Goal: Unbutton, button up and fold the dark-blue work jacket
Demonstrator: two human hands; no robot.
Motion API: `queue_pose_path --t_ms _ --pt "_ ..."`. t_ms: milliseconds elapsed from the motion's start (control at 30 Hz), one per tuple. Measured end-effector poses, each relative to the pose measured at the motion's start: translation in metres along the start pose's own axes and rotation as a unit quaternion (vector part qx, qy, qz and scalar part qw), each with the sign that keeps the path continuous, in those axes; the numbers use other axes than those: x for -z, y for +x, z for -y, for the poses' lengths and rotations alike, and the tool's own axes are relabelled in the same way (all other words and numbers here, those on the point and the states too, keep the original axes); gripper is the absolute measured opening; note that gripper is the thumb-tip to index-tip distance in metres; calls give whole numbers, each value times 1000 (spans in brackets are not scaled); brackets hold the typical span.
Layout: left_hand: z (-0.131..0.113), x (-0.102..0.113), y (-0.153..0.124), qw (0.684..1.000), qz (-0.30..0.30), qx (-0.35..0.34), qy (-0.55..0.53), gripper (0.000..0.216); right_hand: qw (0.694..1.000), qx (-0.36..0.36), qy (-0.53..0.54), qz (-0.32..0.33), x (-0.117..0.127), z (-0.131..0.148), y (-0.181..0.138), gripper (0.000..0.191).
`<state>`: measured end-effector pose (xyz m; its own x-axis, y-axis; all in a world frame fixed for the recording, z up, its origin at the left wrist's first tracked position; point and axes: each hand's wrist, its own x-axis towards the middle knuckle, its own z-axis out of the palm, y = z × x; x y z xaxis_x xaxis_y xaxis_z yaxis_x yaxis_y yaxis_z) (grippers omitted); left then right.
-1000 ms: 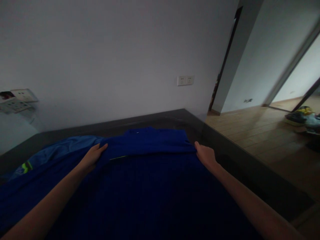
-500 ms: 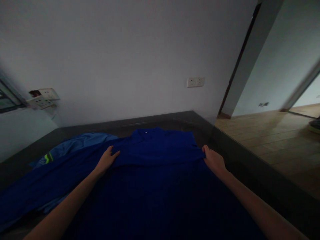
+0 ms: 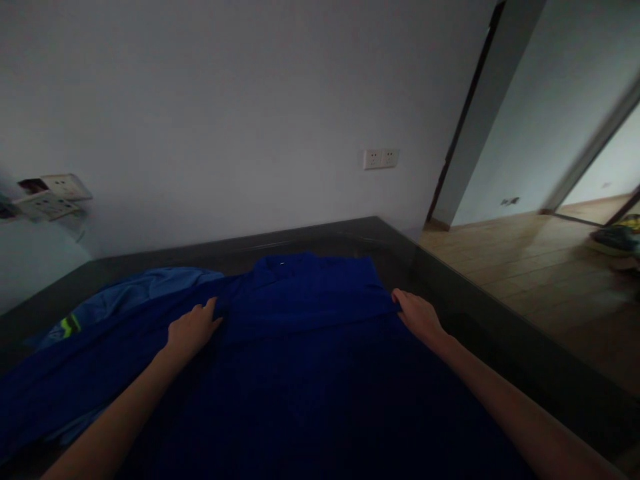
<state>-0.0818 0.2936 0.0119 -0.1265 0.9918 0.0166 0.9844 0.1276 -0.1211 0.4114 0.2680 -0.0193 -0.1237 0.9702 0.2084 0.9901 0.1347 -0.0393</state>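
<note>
Both hands press flat on the blue garment [image 3: 300,347] spread over the dark table [image 3: 450,293], left hand [image 3: 193,328] with fingers loosely apart near its fold, right hand [image 3: 417,313] at the opposite edge, seemingly smoothing the cloth.

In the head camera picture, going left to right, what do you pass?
Wall sockets on the left → yellow-green stripe → left hand → shirt collar → right hand → wooden floor.
</note>
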Motion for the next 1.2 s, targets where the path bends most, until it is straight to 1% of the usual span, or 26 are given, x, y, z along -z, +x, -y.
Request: queue_pose_path --t_ms 67,100,133,200,233,300,367,467,500,533,567,633,667,733,833,933,1000,1067,1133,1200 --pt "-13 12 -1 995 -70 -49 44 51 1000 1 15 0 2 0 -1 20" --pt "-24 19 -1 991 -98 -76 44 48 1000 7 22 0 3 -1 -2 20" --pt "-38 26 -1 988 -112 -103 27 46 999 15 30 0 5 -1 -3 20" --pt "-75 40 -4 979 -109 -165 -50 42 998 28 49 5 7 -5 -7 20" --pt "-97 45 -7 969 -95 -206 -99 39 997 35 63 10 9 -8 -10 21" --pt "-145 53 -16 932 -65 -298 -196 33 993 54 100 20 14 -17 -15 24" --pt "-194 56 -27 882 -40 -387 -266 30 988 64 138 17 21 -28 -19 25" --pt "-262 50 -46 819 -26 -477 -316 32 983 43 177 -20 35 -44 -17 23" --pt "-282 47 -51 810 -28 -493 -317 35 981 29 188 -38 38 -47 -13 22" --pt "-300 43 -55 810 -28 -499 -308 40 979 16 197 -54 41 -49 -7 22" --pt "-315 39 -59 818 -28 -495 -292 45 977 1 204 -61 43 -50 1 21" --pt "-338 31 -65 842 -37 -471 -261 49 977 -27 207 -46 43 -48 22 22" --pt "-346 26 -67 852 -42 -459 -250 49 978 -39 204 -27 41 -46 34 22" --pt "-355 17 -70 860 -48 -448 -238 47 979 -61 194 3 33 -39 62 23" --pt "-359 2 -73 857 -45 -459 -231 47 978 -112 172 26 15 -28 102 24" --pt "-360 -8 -74 849 -56 -475 -225 47 972 -176 148 50 -5 -19 135 36" --pt "-361 -11 -72 840 -63 -492 -221 46 966 -210 134 63 -16 -13 150 40" --pt "-362 -12 -70 823 -72 -518 -221 44 962 -234 119 71 -26 -8 160 37" --pt "-362 -12 -68 804 -82 -543 -228 42 962 -244 100 70 -34 -4 166 34" --pt "-361 -12 -66 792 -85 -557 -236 41 967 -235 81 59 -40 0 169 32"
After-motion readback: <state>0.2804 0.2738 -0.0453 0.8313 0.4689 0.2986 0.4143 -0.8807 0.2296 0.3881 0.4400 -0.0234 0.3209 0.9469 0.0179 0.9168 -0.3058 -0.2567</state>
